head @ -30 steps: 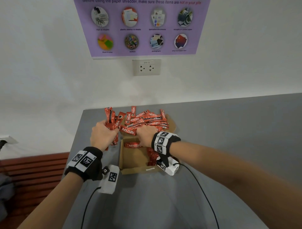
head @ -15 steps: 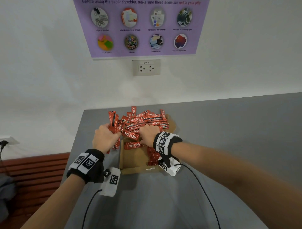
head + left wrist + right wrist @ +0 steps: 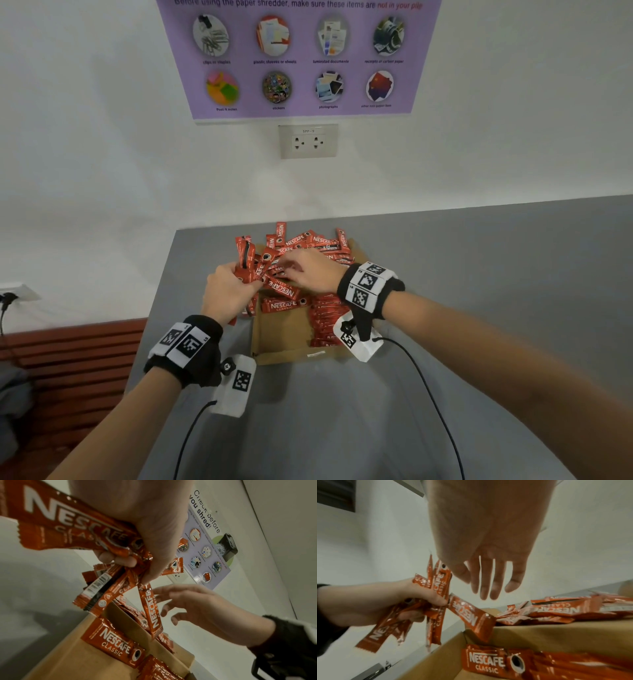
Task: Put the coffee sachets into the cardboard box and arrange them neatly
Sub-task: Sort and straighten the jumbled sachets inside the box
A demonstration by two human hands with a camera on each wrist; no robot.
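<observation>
My left hand grips a fanned bunch of red Nescafe sachets above the far left corner of the open cardboard box. In the left wrist view the fingers curl round the bunch. My right hand hovers open beside it, fingers straight, holding nothing, over the loose sachet pile behind the box. One sachet lies flat on the box floor. A stacked row fills the box's right side, partly hidden by my right wrist.
The box stands on a grey table near its far left corner, close to a white wall with a socket and a purple poster. Camera cables trail toward me. A brown slatted bench lies left, below table level.
My right hand has moved left from the pile toward the left hand and its fingers have straightened. The left hand's bunch has shifted slightly right, nearer the box.
</observation>
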